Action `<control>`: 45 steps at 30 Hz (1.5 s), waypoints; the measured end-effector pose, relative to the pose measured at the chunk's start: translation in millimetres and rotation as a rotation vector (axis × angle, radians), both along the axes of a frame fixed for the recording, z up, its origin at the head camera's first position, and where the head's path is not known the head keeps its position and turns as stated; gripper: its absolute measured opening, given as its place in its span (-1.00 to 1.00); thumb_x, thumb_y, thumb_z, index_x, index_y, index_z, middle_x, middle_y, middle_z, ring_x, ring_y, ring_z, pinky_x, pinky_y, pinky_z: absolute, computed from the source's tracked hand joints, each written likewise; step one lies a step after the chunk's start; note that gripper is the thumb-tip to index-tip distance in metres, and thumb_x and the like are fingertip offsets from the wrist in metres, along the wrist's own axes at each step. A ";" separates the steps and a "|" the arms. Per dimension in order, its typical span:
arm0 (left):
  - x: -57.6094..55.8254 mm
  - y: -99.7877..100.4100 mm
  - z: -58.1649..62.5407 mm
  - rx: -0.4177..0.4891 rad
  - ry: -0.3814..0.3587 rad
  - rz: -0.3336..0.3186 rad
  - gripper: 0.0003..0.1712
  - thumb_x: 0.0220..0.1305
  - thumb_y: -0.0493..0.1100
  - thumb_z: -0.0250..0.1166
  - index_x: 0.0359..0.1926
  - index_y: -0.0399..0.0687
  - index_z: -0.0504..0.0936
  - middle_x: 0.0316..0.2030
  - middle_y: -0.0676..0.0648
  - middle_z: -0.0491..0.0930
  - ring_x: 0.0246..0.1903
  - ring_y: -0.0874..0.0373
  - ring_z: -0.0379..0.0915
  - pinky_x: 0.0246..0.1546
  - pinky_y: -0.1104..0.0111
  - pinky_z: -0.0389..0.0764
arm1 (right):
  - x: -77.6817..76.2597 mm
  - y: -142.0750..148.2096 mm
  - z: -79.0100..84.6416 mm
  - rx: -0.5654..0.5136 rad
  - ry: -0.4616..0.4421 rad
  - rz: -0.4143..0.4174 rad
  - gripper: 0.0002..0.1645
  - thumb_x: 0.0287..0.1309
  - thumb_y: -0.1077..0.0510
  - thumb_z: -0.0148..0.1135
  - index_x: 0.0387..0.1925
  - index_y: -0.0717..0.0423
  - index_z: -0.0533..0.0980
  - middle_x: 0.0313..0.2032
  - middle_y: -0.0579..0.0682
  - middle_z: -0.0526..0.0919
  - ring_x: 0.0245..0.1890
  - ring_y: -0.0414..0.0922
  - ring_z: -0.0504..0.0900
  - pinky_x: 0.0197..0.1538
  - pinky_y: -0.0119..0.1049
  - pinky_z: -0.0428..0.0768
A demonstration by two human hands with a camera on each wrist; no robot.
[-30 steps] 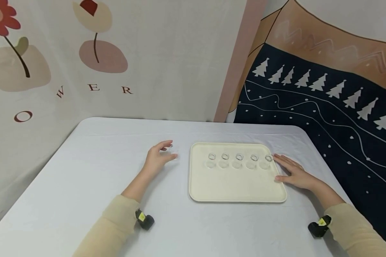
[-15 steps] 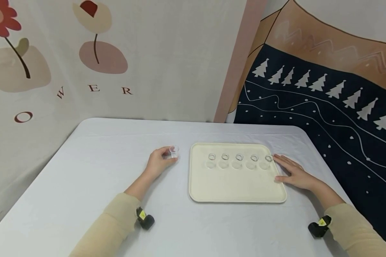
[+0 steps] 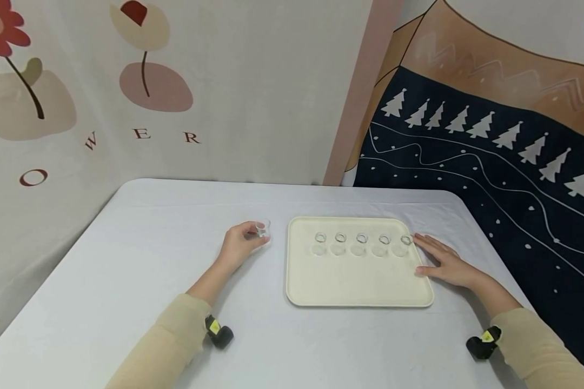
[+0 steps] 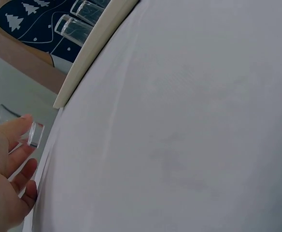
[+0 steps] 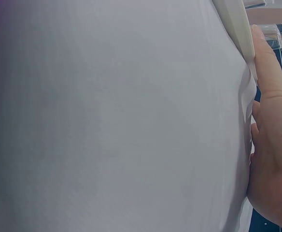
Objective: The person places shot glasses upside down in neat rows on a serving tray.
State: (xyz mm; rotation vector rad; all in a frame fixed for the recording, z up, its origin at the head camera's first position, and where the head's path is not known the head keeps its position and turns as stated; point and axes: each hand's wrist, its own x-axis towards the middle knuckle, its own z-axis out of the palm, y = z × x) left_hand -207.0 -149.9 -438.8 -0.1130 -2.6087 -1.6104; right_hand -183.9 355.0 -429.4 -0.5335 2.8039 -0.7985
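My left hand (image 3: 236, 247) pinches a small clear cup (image 3: 263, 228) between thumb and fingers, just left of the cream tray (image 3: 355, 283). In the left wrist view the cup's thick base (image 4: 36, 134) sticks out past the thumb, and the fingers cover part of its side. Whether the cup touches the table, I cannot tell. On the tray several similar clear cups (image 3: 362, 243) stand upright in a row towards the back. My right hand (image 3: 445, 265) lies at the tray's right edge, fingers extended and thumb on the rim, close to the rightmost cup (image 3: 401, 246).
A white cloth (image 3: 253, 346) covers the table beneath the tray. Behind the table hangs a pale printed curtain (image 3: 253, 97); a dark tree-patterned cloth (image 3: 467, 156) hangs at the right.
The left hand's fingers, spread wider a second ago, have come closer together around the clear cup. Over the last half second little differs. The right hand, tray and row of cups have stayed put.
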 end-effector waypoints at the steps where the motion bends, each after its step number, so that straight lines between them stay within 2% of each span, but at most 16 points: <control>1: 0.2 0.0 1.0 0.015 -0.004 -0.005 -0.64 0.08 -0.20 0.46 -0.08 -0.20 0.64 -0.15 -0.16 0.62 -0.11 -0.02 0.51 -0.06 0.17 0.52 | -0.2 0.3 -0.3 0.002 0.000 0.001 0.02 0.09 -0.10 0.34 0.42 0.22 0.08 0.40 0.37 -0.02 0.37 0.38 -0.17 0.21 0.41 -0.24; 6: 2.2 0.5 5.7 0.051 -0.008 -0.041 -0.63 0.11 -0.19 0.44 -0.05 -0.16 0.62 -0.21 -0.13 0.66 -0.18 0.01 0.55 -0.22 0.24 0.59 | -1.6 1.5 -2.0 0.005 0.007 0.003 0.01 0.08 -0.09 0.35 0.42 0.22 0.09 0.40 0.37 -0.01 0.37 0.38 -0.16 0.21 0.41 -0.23; 10: 3.8 0.8 8.9 0.041 0.050 -0.080 -0.62 0.12 -0.22 0.43 -0.02 -0.19 0.62 -0.22 -0.12 0.67 -0.19 0.03 0.54 -0.21 0.26 0.55 | -1.8 1.4 -1.9 0.006 0.005 0.001 0.01 0.08 -0.09 0.35 0.42 0.22 0.09 0.40 0.37 -0.01 0.37 0.38 -0.16 0.21 0.41 -0.23; 18: 8.2 1.1 21.1 -0.080 0.136 -0.132 -0.57 0.16 -0.17 0.41 0.05 -0.21 0.62 -0.22 -0.07 0.64 -0.19 0.06 0.49 -0.29 0.25 0.48 | -0.4 0.7 -0.3 0.002 -0.006 0.003 0.02 0.09 -0.09 0.34 0.43 0.20 0.08 0.41 0.36 -0.02 0.37 0.37 -0.17 0.21 0.42 -0.24; 23: 8.7 3.2 29.4 -0.174 0.244 -0.183 -0.63 0.15 -0.18 0.42 -0.02 -0.23 0.67 -0.29 -0.08 0.65 -0.25 0.07 0.48 -0.28 0.18 0.47 | -0.1 0.4 0.1 0.000 -0.007 0.006 0.02 0.09 -0.09 0.34 0.43 0.20 0.07 0.41 0.35 -0.03 0.38 0.36 -0.17 0.21 0.42 -0.24; 29: 12.4 12.7 38.3 -0.212 0.349 -0.212 -0.64 0.08 -0.22 0.46 -0.09 -0.28 0.68 -0.36 -0.02 0.64 -0.27 0.03 0.46 -0.28 0.08 0.50 | 0.2 0.3 0.1 -0.002 -0.009 0.002 0.02 0.09 -0.10 0.34 0.43 0.20 0.07 0.40 0.36 -0.03 0.38 0.36 -0.18 0.21 0.42 -0.25; 37: 10.6 33.9 39.0 -0.169 0.391 -0.185 -0.62 0.02 -0.25 0.49 -0.09 -0.26 0.69 -0.26 -0.08 0.66 -0.23 0.04 0.44 -0.29 0.13 0.49 | 0.0 1.3 -0.8 0.002 -0.009 0.005 0.01 0.10 -0.09 0.33 0.43 0.20 0.08 0.40 0.36 -0.02 0.38 0.37 -0.17 0.21 0.41 -0.25; 41: 9.7 45.9 37.7 -0.164 0.375 -0.184 -0.61 0.02 -0.24 0.50 -0.08 -0.24 0.69 -0.23 -0.07 0.66 -0.22 0.07 0.44 -0.30 0.23 0.46 | -0.2 1.0 -0.1 0.000 -0.011 0.006 0.01 0.10 -0.09 0.33 0.43 0.20 0.07 0.41 0.36 -0.03 0.38 0.36 -0.18 0.21 0.41 -0.25; 45: 9.7 55.9 36.1 -0.145 0.350 -0.188 -0.60 0.01 -0.24 0.50 -0.08 -0.23 0.69 -0.19 -0.08 0.67 -0.20 0.06 0.44 -0.22 0.21 0.47 | 0.2 0.5 0.8 -0.002 -0.016 0.002 0.01 0.11 -0.10 0.33 0.44 0.18 0.06 0.41 0.35 -0.03 0.38 0.36 -0.18 0.21 0.42 -0.25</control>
